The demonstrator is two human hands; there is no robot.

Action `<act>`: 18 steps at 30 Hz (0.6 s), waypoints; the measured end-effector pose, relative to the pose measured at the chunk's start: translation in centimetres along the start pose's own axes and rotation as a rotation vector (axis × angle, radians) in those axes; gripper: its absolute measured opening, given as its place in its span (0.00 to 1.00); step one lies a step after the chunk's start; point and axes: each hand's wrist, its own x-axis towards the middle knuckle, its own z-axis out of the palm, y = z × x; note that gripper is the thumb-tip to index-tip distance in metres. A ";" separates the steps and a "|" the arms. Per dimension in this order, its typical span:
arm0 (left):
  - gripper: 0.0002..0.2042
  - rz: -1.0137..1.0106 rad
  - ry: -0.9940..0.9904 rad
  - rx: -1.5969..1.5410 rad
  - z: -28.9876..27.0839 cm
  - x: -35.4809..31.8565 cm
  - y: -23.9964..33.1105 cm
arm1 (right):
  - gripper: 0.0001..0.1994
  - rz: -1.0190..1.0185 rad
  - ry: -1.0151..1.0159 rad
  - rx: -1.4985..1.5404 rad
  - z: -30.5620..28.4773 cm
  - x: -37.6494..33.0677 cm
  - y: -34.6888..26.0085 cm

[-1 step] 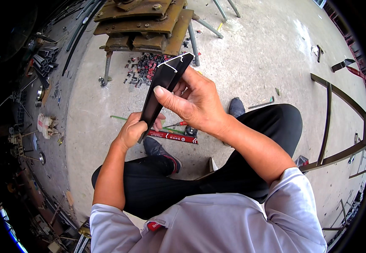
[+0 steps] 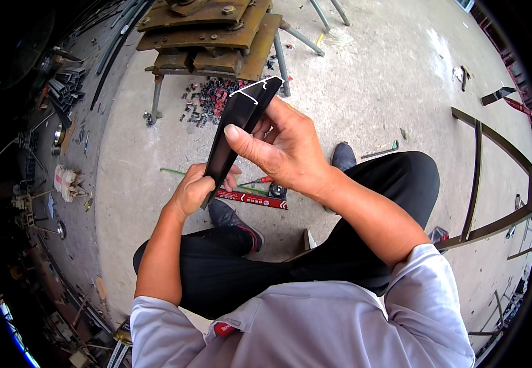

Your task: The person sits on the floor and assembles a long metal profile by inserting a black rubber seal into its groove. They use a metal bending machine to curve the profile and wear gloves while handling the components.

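Note:
Between my hands is a length of black metal profile [image 2: 222, 153], tilted with its cut end up and away from me. Bright bare metal outlines that end's angled cross-section. My left hand [image 2: 190, 191] is closed round the lower end, its thumb across the near face. Higher up, my right hand [image 2: 290, 146] grips the right edge, thumb on the near face and fingers behind, partly hidden. Below the profile, on the floor, lie a red box-shaped level or bar [image 2: 250, 199], a black tape measure [image 2: 277, 191] and a red-handled screwdriver [image 2: 265, 180].
Ahead stands a rusty steel press-like block [image 2: 201, 37] on metal legs, with a heap of black and red offcuts [image 2: 208, 101] under it. A dark metal frame [image 2: 477, 178] lies at the right. An L-shaped tool [image 2: 381, 149] lies past my right shoe. Profile lengths [image 2: 67, 89] are piled at the left.

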 end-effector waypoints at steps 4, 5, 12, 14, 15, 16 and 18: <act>0.23 -0.016 -0.004 -0.065 0.5 0.0 -0.2 | 0.17 0.018 -0.006 0.003 -0.1 0.1 -0.3; 0.23 -0.025 -0.007 -0.080 0.5 0.0 -0.3 | 0.17 0.021 -0.007 0.008 0.0 0.1 -0.4; 0.23 -0.043 -0.016 -0.077 0.5 -0.1 -0.6 | 0.16 0.039 -0.028 -0.011 -0.1 0.0 -0.4; 0.23 -0.044 -0.022 -0.060 0.4 -0.1 -0.6 | 0.16 0.029 -0.028 0.013 0.0 0.0 -0.6; 0.23 -0.048 -0.024 -0.058 0.4 -0.2 -0.6 | 0.16 0.038 -0.030 0.015 0.1 0.0 -0.6; 0.23 -0.051 -0.027 -0.056 0.4 -0.1 -0.7 | 0.16 0.048 -0.032 0.015 0.1 -0.1 -0.7; 0.23 -0.061 -0.028 -0.055 0.4 -0.1 -0.8 | 0.16 0.045 -0.032 0.007 0.1 -0.1 -0.4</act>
